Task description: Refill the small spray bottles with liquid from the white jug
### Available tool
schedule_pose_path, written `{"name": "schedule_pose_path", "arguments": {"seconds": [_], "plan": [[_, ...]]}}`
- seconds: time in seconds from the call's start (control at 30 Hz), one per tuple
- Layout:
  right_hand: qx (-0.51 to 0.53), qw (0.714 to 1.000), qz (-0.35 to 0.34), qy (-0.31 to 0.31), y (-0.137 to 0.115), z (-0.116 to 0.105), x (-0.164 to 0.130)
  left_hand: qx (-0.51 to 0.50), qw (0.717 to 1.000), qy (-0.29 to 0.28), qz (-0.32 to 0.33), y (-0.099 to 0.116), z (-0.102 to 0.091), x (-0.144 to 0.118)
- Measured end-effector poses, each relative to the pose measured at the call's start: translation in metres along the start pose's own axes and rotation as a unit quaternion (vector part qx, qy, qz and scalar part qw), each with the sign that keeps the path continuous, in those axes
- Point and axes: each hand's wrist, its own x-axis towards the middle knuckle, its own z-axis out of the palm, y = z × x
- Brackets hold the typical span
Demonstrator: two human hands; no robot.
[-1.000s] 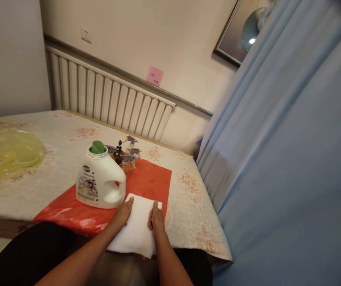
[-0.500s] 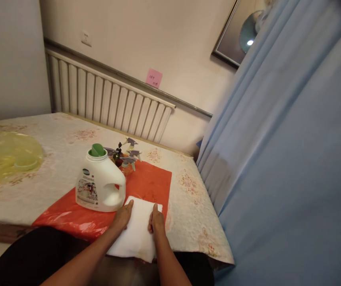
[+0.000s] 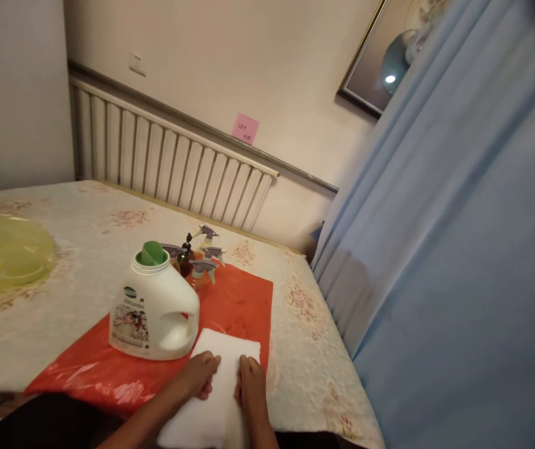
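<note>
Floral bedspread [image 3: 62, 268] w/ red sheet [image 3: 234, 299]; 1 white folded towel [image 3: 223, 368] lower center, both hands, left hand [image 3: 199, 377] & right hand [image 3: 250, 383], flat on it, fingers slightly spread, gripping nothing; 1 detergent jug [image 3: 155, 308], approx 4 spray bottles [image 3: 199, 255]

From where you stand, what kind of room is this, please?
Probably a bedroom in a home: a bed covered by a cream floral quilted bedspread, a slatted white headboard against the wall, and long pale blue curtains beside it.

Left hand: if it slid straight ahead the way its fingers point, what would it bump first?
Probably the white jug; the left hand lies on the white towel, fingers aimed near its base, though depth is unclear.
</note>
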Motion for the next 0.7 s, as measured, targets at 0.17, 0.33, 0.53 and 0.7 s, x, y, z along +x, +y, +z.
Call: {"name": "schedule_pose_path", "arguments": {"seconds": [0.17,0.33,0.53,0.7], "plan": [[0.008,1.0,-0.018,0.005,0.0,-0.007,-0.008,0.01,0.985,-0.146,0.086,0.013,-0.011,-0.016],[0.027,0.996,-0.062,0.056,-0.025,-0.024,-0.003,-0.111,0.927,-0.347,0.091,0.016,-0.019,-0.002],[-0.037,0.992,-0.114,0.03,-0.069,0.003,0.03,-0.248,0.881,-0.397,0.072,-0.01,-0.025,0.02],[-0.094,0.985,-0.144,-0.025,-0.085,0.062,0.068,-0.309,0.864,-0.395,0.044,-0.027,-0.031,0.031]]}}
